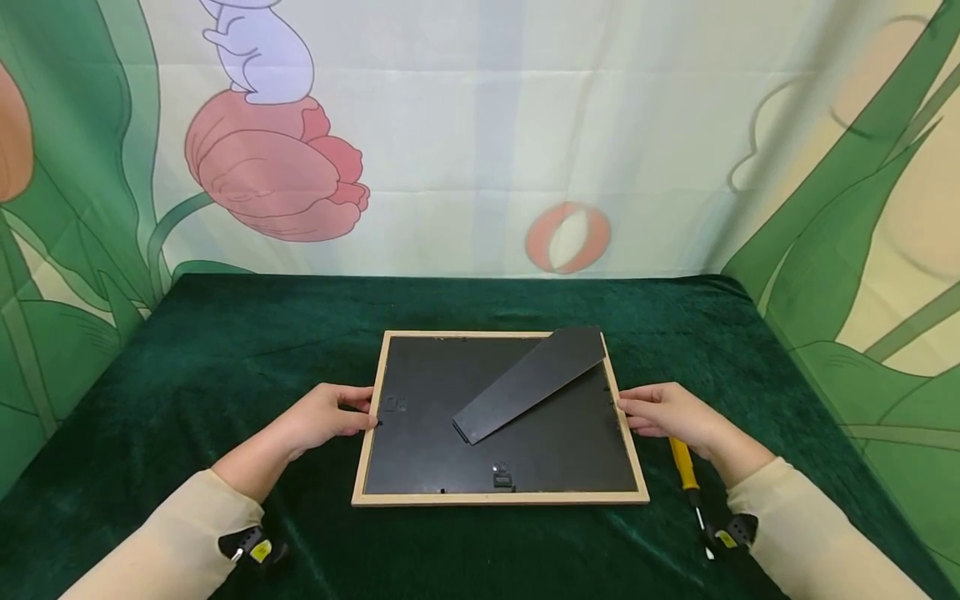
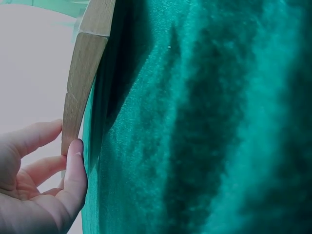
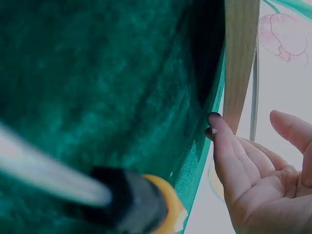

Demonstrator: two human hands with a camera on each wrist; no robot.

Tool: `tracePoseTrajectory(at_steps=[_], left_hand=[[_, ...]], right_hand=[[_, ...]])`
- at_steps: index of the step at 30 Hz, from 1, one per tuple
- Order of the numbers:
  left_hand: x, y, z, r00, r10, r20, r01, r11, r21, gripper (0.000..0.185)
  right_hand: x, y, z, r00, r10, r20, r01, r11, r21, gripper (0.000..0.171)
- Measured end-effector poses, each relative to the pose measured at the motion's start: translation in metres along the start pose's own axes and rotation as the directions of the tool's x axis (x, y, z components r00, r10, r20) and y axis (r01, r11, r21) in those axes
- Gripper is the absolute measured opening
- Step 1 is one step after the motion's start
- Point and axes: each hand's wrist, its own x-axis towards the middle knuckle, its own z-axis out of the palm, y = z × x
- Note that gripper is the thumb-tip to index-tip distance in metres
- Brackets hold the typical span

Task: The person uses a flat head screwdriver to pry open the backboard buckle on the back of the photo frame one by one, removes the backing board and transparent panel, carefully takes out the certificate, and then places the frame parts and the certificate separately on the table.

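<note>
A picture frame (image 1: 501, 499) with a light wood border lies face down in the head view, its black back panel (image 1: 420, 392) upward. The black easel stand (image 1: 532, 383) slants across the panel toward the upper right corner. My left hand (image 1: 337, 410) pinches the left border between thumb and fingers; the left wrist view shows the wooden edge (image 2: 80, 78) between them. At the right border is my right hand (image 1: 667, 410). In the right wrist view its straight fingers (image 3: 243, 163) touch the lower side of the edge (image 3: 240, 63), while the thumb stands apart from it.
A screwdriver (image 1: 683, 463) with a yellow handle lies on the dark green velvet cloth (image 1: 225, 358), beside the right forearm. Behind the table hangs a printed curtain (image 1: 450, 150) with flowers and a white animal. A black strap device sits on each wrist.
</note>
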Motion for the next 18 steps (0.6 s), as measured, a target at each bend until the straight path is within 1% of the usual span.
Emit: tracePoseTrajectory(at_steps=[9, 13, 18], left_hand=[[0.0014, -0.0038, 0.0039, 1.000, -0.029, -0.003, 0.029, 1.000, 0.002, 0.048], [0.0031, -0.0054, 0.0061, 0.999, -0.031, -0.006, 0.031, 0.999, 0.018, 0.047], [0.0035, -0.0039, 0.0061, 1.000, -0.018, -0.011, 0.018, 0.999, 0.032, 0.045]], right_hand=[[-0.0008, -0.0012, 0.0024, 1.000, 0.002, 0.031, -0.001, 1.000, -0.030, 0.054], [-0.0007, -0.0011, 0.0032, 0.999, -0.003, 0.039, 0.006, 0.997, -0.083, 0.056], [-0.0012, -0.0032, 0.0045, 0.998, -0.025, 0.052, 0.034, 0.985, -0.169, 0.055]])
